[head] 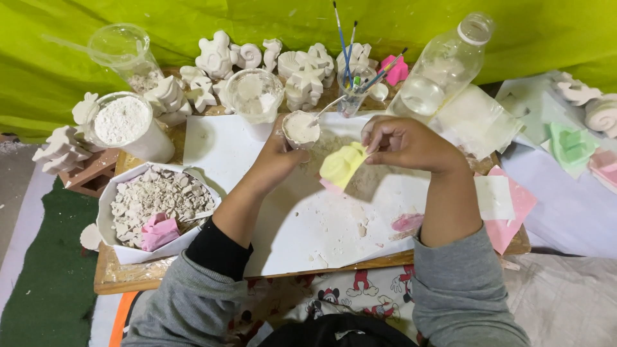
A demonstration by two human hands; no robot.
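Grey sleeves (459,289) are seen nearest, over a white board (308,225) dusted with plaster crumbs; above its middle a yellow mould (342,166) (pink at its lower edge) is pinched by the closed fingers of the right hand (405,144); a small cup of white paste (301,128) with a spoon in it is gripped by the left hand (277,157); a tray of broken plaster pieces (157,199) is placed at the left.

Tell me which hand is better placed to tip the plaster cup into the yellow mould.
Left. The left hand already grips the small plaster cup, close beside the yellow mould, which the right hand holds.
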